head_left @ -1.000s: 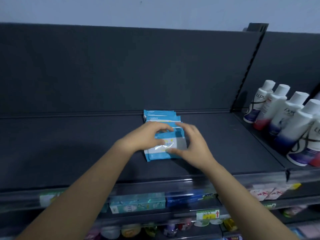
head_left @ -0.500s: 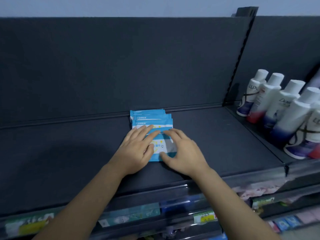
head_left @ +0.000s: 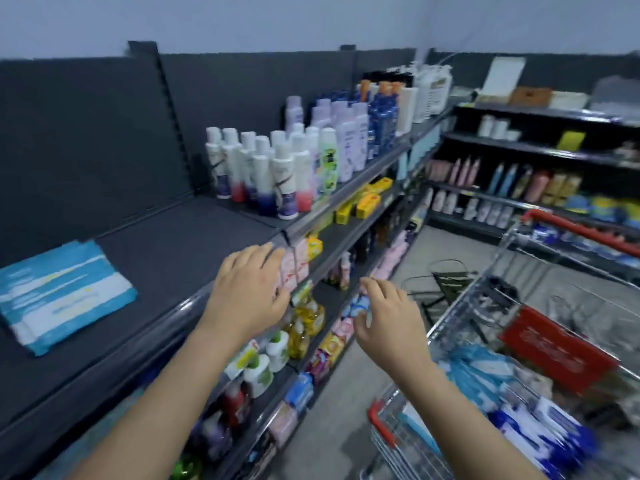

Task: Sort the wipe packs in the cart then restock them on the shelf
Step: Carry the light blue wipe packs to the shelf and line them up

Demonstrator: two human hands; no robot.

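Restocking stands partway: blue wipe packs (head_left: 64,296) lie stacked on the shelf (head_left: 194,251) at left, more fill the cart (head_left: 462,306) near right. The left hand (head_left: 249,292) and right hand (head_left: 388,323) hover empty, fingers relaxed.

Dark shelf (head_left: 194,251): wipe packs (head_left: 59,296) left, bottles (head_left: 263,174) right.

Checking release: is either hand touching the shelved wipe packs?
No, the wipe packs lie on the shelf, apart from left hand and right hand.
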